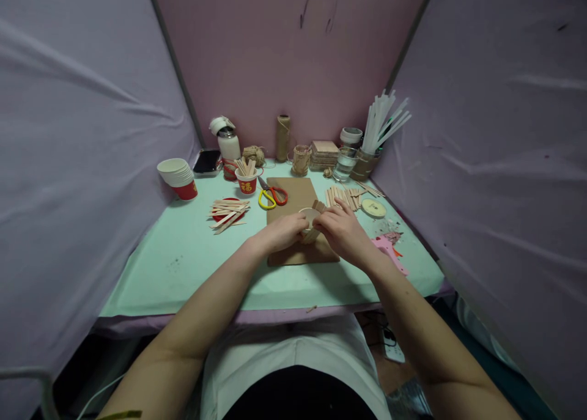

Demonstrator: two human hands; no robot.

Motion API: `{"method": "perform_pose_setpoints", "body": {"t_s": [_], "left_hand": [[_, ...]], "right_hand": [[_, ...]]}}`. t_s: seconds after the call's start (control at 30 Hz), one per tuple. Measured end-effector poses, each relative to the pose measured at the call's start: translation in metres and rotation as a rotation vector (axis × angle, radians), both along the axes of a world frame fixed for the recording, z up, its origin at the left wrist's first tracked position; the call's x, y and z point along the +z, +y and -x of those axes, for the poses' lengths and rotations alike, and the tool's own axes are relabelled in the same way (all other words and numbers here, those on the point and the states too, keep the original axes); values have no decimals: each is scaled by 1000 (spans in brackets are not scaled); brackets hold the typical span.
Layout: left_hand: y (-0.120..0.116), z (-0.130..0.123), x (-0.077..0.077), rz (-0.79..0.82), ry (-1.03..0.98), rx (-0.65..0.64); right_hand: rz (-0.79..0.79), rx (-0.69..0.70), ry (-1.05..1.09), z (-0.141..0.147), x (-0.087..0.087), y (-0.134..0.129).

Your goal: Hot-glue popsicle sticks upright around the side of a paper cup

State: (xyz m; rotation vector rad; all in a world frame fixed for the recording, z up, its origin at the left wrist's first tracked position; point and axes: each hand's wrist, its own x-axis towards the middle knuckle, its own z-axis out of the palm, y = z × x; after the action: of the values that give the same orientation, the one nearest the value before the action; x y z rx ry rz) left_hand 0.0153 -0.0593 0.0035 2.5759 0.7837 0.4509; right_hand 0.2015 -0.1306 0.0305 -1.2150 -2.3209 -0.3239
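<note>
A pale paper cup (310, 236) stands over the brown cardboard sheet (293, 192), its round mouth facing up. My left hand (288, 230) grips the cup's left side, fingers closed at the rim. My right hand (338, 227) has its thumb and fingers pinched at the cup's right rim, with the index finger raised. Short brown flat pieces, perhaps wooden sticks, stick up at the cup's far right edge; the fingers partly hide them. Scissors (272, 195) with one yellow and one red handle lie at the cardboard's far left.
Loose wooden sticks lie on a red plate (229, 211) and in a pile (342, 197) at right. Stacked paper cups (178, 178) stand far left. A pink glue gun (389, 252) lies near my right forearm. Twine, a water glass (345, 164) and white glue sticks (383, 123) line the back.
</note>
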Motion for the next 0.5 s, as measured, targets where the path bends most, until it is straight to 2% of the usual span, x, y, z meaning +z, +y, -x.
{"method": "perform_pose_setpoints", "body": {"t_s": [0.3,0.5], "left_hand": [[-3,3,4,-58,33,-8],[-9,-1,10,-10,2,-22]], "right_hand": [[38,27,38,-3,1,1],[21,31,11,-4,1,0]]}}
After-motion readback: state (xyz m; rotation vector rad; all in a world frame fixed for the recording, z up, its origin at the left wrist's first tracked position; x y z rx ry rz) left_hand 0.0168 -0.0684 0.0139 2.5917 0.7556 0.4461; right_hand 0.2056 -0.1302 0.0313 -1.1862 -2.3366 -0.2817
